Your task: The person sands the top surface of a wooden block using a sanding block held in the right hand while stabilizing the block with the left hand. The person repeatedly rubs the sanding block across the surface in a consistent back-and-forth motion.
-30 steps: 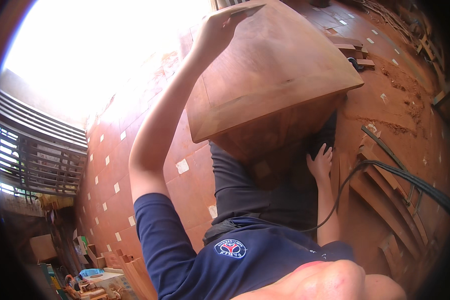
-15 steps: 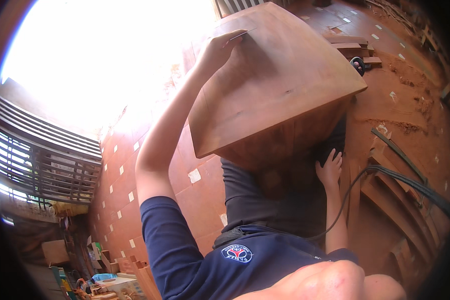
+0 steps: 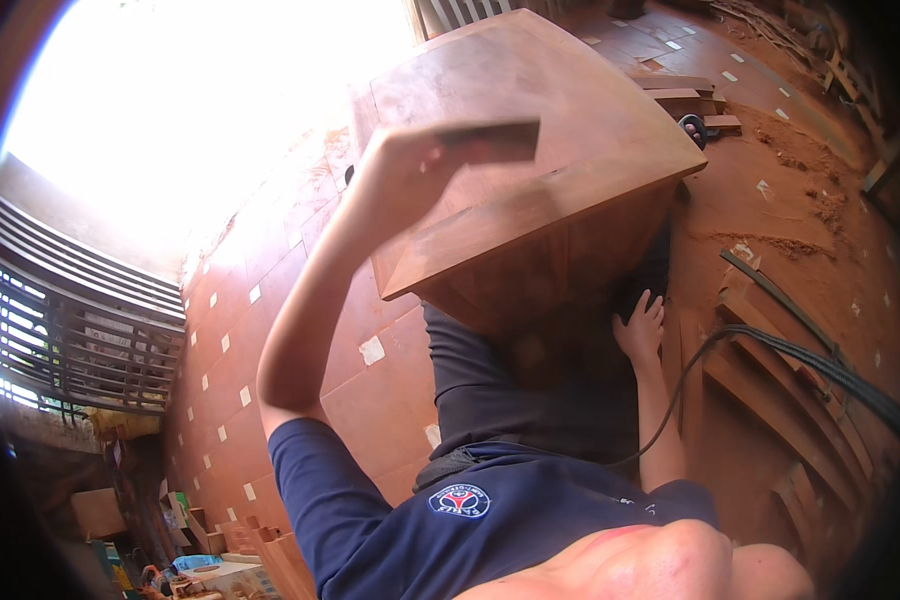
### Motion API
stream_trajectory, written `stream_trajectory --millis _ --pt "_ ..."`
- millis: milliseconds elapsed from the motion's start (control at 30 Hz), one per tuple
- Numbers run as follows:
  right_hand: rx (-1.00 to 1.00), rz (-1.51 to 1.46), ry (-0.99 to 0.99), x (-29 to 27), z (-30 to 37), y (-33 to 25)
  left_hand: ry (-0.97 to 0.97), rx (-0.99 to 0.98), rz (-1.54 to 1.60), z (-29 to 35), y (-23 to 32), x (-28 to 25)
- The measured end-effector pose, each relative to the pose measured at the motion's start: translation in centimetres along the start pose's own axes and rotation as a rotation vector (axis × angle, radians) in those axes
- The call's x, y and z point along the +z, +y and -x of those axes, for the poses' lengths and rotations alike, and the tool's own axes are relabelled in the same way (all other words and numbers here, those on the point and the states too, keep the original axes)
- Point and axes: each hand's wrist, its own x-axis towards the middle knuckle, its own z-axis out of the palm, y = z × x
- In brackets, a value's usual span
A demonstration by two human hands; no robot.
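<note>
My left hand (image 3: pixel 400 175) is raised over a reddish-brown wooden box-like piece (image 3: pixel 570 170), blurred by motion. Its fingers are closed on a thin, flat, dark rectangular sheet (image 3: pixel 505 138), held above the top face; I cannot tell exactly what it is. The wooden piece has a broad smooth top and stands tilted in front of my legs. Down beside my right thigh, my right hand (image 3: pixel 640 325) is open, its fingers spread and nothing in them.
Curved wooden pieces (image 3: pixel 780 400) and a dark cable (image 3: pixel 800 345) lie on the right. Short boards (image 3: pixel 685 95) are stacked beyond the wooden piece. Reddish sawdust (image 3: pixel 810 200) covers the floor at right. A slatted grille (image 3: pixel 80 320) and cluttered tools (image 3: pixel 200 570) are at left.
My left hand has lifted off the far part of the wooden top and come nearer, turning the dark sheet so its broad face shows. My right hand stays by my thigh.
</note>
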Motion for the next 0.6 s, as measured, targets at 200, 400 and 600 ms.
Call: stream_trajectory --millis 200,400,600 --pt "-0.013 -0.014 -0.018 -0.3 -0.2 0.4 0.256 -0.097 0.042 -11.4 -10.1 2.7" --pt "-0.044 0.027 0.008 0.5 -0.4 0.2 0.132 0.116 -0.017 -9.4 -15.7 5.2" --pt "-0.025 0.021 0.039 0.5 -0.1 0.2 0.068 -0.111 -0.009 -3.6 -7.5 2.3"
